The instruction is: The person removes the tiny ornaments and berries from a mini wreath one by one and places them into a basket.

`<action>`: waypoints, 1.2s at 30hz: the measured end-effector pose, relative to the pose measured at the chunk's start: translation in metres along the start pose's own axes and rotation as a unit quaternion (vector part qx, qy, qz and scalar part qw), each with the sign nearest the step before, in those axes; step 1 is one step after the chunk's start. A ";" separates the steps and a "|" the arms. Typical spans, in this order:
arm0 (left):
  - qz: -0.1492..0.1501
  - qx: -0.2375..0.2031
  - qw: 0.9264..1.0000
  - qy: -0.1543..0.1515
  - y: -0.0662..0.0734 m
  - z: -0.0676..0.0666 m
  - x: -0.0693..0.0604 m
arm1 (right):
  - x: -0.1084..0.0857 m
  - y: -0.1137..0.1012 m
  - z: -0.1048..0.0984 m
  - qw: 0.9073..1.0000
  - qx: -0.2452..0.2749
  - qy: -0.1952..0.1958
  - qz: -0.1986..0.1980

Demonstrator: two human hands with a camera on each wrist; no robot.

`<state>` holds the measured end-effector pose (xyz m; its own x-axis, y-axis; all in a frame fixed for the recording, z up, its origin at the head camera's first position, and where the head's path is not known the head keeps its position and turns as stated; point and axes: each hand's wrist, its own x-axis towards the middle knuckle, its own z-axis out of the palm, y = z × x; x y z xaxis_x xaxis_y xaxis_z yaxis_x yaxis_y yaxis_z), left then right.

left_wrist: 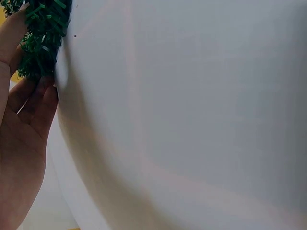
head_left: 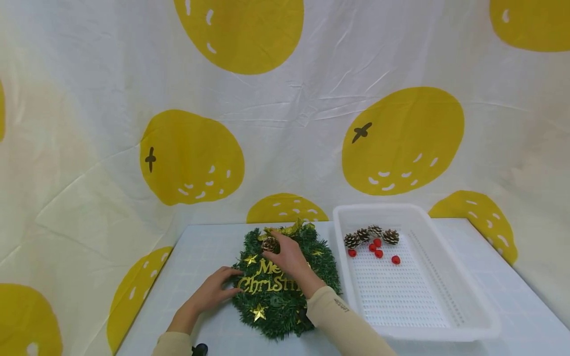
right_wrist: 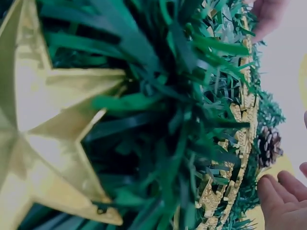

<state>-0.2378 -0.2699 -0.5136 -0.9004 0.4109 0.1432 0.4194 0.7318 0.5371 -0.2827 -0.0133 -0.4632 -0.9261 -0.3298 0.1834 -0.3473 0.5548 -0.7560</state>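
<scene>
A green tinsel wreath [head_left: 327, 267] lies on the table, with gold "Merry Christmas" lettering [head_left: 267, 284] and gold stars [head_left: 259, 312]. My left hand [head_left: 218, 287] holds the wreath's left edge; in the left wrist view its fingers [left_wrist: 43, 108] reach around the green rim. Over the upper part of the wreath, my right hand [head_left: 291, 257] has thumb and index finger spread around a brown pinecone [head_left: 269, 244]. In the right wrist view the pinecone [right_wrist: 270, 146] sits against the greenery, and the fingers [right_wrist: 283, 189] stand slightly apart from it.
To the right stands a white plastic basket [head_left: 450, 247] with several pinecones [head_left: 391, 237] and several red berries [head_left: 396, 259] at its far end. A gold ribbon bow [head_left: 294, 228] tops the wreath. A fruit-print curtain [head_left: 285, 163] hangs behind the white table [head_left: 196, 252].
</scene>
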 end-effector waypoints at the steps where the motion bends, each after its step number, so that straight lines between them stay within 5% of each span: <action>1: 0.000 0.000 1.000 0.000 0.000 0.000 0.000 | 0.000 0.000 0.001 1.000 0.000 -0.001 0.001; 36: 0.006 -0.002 1.000 0.005 0.000 0.001 -0.001 | 0.020 0.021 0.022 0.999 -0.045 -0.006 -0.023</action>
<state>-0.2370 -0.2700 -0.5146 -0.8962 0.4143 0.1586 0.4301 0.7241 0.5391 -0.3054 -0.0256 -0.4893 -0.9074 -0.3650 0.2082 -0.4011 0.6047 -0.6881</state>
